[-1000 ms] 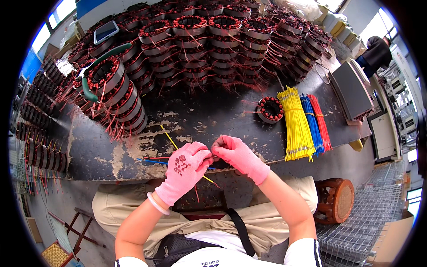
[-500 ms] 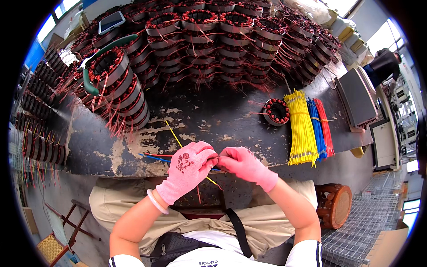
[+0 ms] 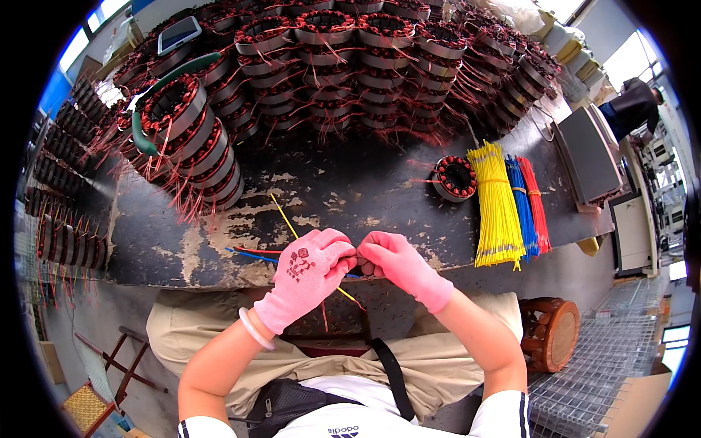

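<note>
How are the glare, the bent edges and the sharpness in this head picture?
Head view: the upper-left window is washed out nearly to white; in the head view, the near edge of the black worktable curves with the fisheye distortion; head view, centre: gloved left hand and gloved right hand look fairly sharp, but detail between them is unclear.

There are two hands (image 3: 308,271) (image 3: 400,267), three wire bundles (image 3: 499,212) (image 3: 519,198) (image 3: 537,201), one tablet (image 3: 179,35).

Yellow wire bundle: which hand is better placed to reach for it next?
Probably the right hand: it is nearer the yellow wire bundle, which lies to its right on the table. The left hand is farther away, with the right hand in between.
</note>
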Tool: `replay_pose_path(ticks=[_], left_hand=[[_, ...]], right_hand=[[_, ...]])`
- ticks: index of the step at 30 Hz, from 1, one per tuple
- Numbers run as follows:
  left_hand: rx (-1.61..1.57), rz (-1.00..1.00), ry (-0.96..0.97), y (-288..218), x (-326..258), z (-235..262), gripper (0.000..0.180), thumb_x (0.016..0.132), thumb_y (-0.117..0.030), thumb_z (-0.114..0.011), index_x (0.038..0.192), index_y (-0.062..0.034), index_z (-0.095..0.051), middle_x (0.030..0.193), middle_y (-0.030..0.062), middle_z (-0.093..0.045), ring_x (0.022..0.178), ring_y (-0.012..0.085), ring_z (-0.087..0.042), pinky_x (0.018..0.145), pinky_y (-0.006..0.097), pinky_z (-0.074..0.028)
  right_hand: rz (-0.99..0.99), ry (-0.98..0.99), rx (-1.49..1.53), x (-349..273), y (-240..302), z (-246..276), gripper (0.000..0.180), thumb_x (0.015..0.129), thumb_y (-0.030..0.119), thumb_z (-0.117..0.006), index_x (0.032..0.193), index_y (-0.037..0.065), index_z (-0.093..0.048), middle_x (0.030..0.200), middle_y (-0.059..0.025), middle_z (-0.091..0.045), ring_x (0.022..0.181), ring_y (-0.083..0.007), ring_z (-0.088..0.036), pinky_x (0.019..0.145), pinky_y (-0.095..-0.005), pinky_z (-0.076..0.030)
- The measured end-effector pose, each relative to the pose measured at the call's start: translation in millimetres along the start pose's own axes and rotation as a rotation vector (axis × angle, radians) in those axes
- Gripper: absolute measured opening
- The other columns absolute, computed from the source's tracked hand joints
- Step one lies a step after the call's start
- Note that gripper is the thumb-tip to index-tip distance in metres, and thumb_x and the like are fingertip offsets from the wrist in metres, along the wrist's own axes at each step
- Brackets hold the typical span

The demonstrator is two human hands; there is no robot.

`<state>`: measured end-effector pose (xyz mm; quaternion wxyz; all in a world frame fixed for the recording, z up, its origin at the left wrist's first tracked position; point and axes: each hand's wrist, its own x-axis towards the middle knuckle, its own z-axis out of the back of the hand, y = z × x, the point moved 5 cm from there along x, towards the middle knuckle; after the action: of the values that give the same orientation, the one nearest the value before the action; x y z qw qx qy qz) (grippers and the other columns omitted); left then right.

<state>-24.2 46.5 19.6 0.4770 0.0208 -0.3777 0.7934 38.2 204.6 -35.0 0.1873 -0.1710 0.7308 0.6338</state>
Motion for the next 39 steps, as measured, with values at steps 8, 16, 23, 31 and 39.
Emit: replay_pose_path(ticks=[8, 16, 23, 31, 39], left_hand=[[-0.014, 0.012, 0.002, 1, -3, 0, 0.018, 0.079, -0.008, -0.073, 0.096, -0.0091, -0.068, 0.098, 0.0044, -0.066, 0.087, 0.0279, -0.064, 0.073, 0.039, -0.054], [-0.022, 0.030, 0.023, 3, -3, 0, 0.015, 0.079, -0.007, -0.072, 0.094, -0.0091, -0.069, 0.098, 0.0048, -0.067, 0.088, 0.0282, -0.065, 0.075, 0.039, -0.054], [-0.021, -0.010, -0.012, 2, -3, 0, 0.016, 0.080, -0.009, -0.074, 0.094, -0.0091, -0.067, 0.095, 0.0048, -0.065, 0.083, 0.0288, -0.063, 0.070, 0.040, -0.053], [-0.047, 0.025, 0.043, 3, -3, 0, 0.014, 0.080, -0.008, -0.072, 0.094, -0.0090, -0.069, 0.099, 0.0055, -0.067, 0.087, 0.0290, -0.065, 0.076, 0.040, -0.053], [-0.054, 0.017, 0.035, 2, -4, 1, 0.017, 0.080, -0.007, -0.072, 0.097, -0.0088, -0.070, 0.100, 0.0050, -0.068, 0.087, 0.0282, -0.065, 0.075, 0.039, -0.054]], right_hand=[[0.989, -0.531, -1.275, -49, 48, -22, 0.024, 0.082, 0.021, -0.079, 0.099, 0.007, -0.071, 0.088, -0.0041, -0.070, 0.083, -0.0234, -0.068, 0.072, -0.0365, -0.053], [-0.067, 0.128, 0.094, -14, 5, -7, 0.021, 0.097, 0.020, -0.063, 0.106, 0.002, -0.068, 0.093, -0.0029, -0.070, 0.077, -0.0072, -0.060, 0.070, -0.0254, -0.049], [0.949, -0.211, -1.200, -38, 51, -18, 0.021, 0.096, 0.019, -0.063, 0.108, 0.002, -0.067, 0.090, -0.0053, -0.068, 0.076, -0.0087, -0.060, 0.068, -0.0296, -0.051], [0.037, -0.058, -0.502, -15, 24, -2, 0.020, 0.094, 0.022, -0.071, 0.101, 0.003, -0.068, 0.086, -0.0009, -0.068, 0.071, -0.0065, -0.060, 0.064, -0.0269, -0.050], [1.021, -0.500, -1.368, -45, 40, -19, 0.028, 0.084, 0.022, -0.078, 0.108, 0.010, -0.070, 0.098, -0.0017, -0.070, 0.077, -0.0159, -0.066, 0.071, -0.0333, -0.052]])
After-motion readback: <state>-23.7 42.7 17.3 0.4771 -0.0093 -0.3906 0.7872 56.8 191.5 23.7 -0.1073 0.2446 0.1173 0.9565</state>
